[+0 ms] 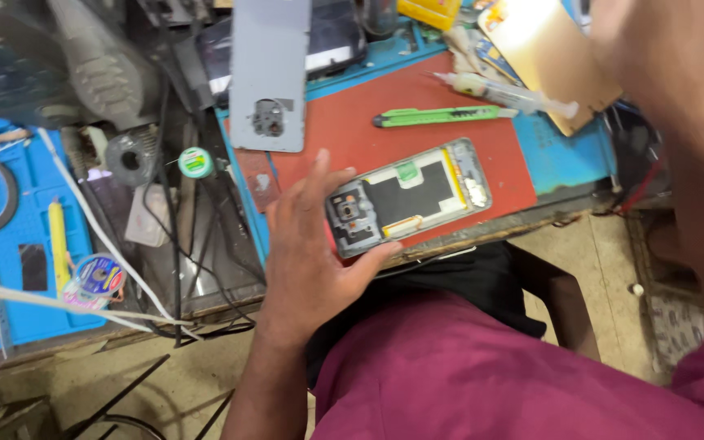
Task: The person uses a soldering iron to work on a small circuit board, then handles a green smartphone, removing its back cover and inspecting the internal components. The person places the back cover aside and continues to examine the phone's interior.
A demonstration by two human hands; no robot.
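A red mat (417, 122) is covering the bench's front edge, where the left hand (307, 253) is clamping an opened phone (407, 197), thumb below, fingers at its camera end. A grey back cover (269, 73) is lying behind, a green knife (442, 116) beside it. The right hand's grip: cannot tell.

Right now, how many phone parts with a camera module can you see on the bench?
2: the opened phone held by the left hand on the red mat, and the grey back cover above it. Others may be hidden in clutter.
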